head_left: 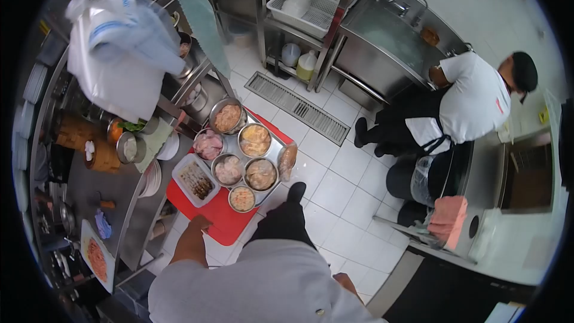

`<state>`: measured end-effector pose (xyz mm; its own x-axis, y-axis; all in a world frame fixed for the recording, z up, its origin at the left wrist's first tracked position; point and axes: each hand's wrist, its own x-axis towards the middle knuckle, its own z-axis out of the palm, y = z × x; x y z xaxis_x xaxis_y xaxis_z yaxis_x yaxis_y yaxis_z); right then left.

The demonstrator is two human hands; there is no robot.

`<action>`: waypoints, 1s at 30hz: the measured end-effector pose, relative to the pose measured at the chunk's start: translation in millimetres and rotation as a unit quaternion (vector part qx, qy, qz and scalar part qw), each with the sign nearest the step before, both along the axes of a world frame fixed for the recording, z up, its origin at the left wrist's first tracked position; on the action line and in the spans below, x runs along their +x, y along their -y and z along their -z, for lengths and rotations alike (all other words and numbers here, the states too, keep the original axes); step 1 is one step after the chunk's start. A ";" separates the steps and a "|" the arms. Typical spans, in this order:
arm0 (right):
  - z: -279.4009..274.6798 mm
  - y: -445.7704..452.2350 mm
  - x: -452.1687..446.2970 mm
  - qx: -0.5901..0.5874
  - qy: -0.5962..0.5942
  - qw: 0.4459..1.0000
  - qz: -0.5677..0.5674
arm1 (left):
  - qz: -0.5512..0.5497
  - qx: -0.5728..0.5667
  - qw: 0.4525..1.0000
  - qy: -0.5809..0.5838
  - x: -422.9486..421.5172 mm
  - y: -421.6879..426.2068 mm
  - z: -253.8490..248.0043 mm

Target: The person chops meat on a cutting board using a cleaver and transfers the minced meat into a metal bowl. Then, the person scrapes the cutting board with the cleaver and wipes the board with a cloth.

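Observation:
My left hand is at the left edge of a red cutting board. Its fingers are too small to make out, so I cannot tell whether they grip the edge. Beyond it, a metal tray bears several steel bowls of raw meat or seafood, among them a bowl of pale pieces and a bowl of orange-white shreds. A plastic container of skewer-like pieces sits at their left, and a bagged brown item at their right. My right hand shows only partly beside my body, fingers hidden.
A co-worker bends beside the sink at the right. A steel counter runs along the left, with plastic bags hanging above. A floor drain crosses the tiles. A black bin stands right.

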<state>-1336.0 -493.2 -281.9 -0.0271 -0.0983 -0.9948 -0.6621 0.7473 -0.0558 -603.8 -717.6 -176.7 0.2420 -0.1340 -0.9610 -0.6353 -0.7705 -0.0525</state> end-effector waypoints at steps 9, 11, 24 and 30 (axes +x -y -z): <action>-46.1 429.1 -83.5 -0.384 -0.195 0.898 -0.091 | 0.192 -0.111 0.960 -0.173 -226.7 292.0 -56.3; -66.3 539.6 -77.9 -0.441 -0.120 0.890 -0.002 | 0.128 -0.439 0.882 -0.114 -266.9 342.6 -67.3; -90.2 1022.1 151.3 -0.463 0.031 0.816 -0.343 | -0.141 -0.228 0.963 0.022 -264.3 214.9 9.7; -42.9 1079.7 277.8 -0.433 0.096 0.808 -0.388 | -0.408 -0.252 0.865 -0.150 -309.5 246.8 0.4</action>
